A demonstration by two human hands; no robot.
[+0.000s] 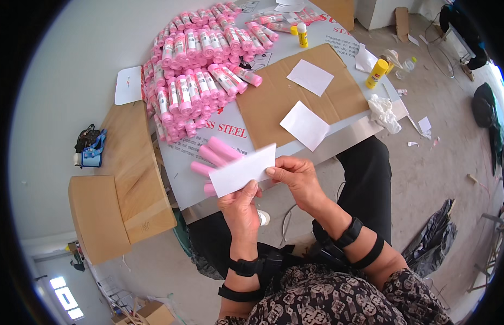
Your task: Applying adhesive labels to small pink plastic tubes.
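Note:
My left hand (240, 205) grips a bundle of pink rolls (213, 155) from below, with a white paper slip (242, 169) laid across them. My right hand (296, 176) pinches the right end of that slip. Both hands hover over the near edge of the metal-topped table (338, 143). A big heap of labelled pink rolls (195, 70) lies on the table to the far left. Two more white slips (305, 125) (310, 76) rest on a brown cardboard sheet (273, 100).
A yellow glue stick (302, 34) stands at the far side, a larger yellow one (377, 73) at the right edge beside crumpled white paper (384, 112). A wooden bench (130, 168) stands left. Black bags (433, 238) lie on the floor.

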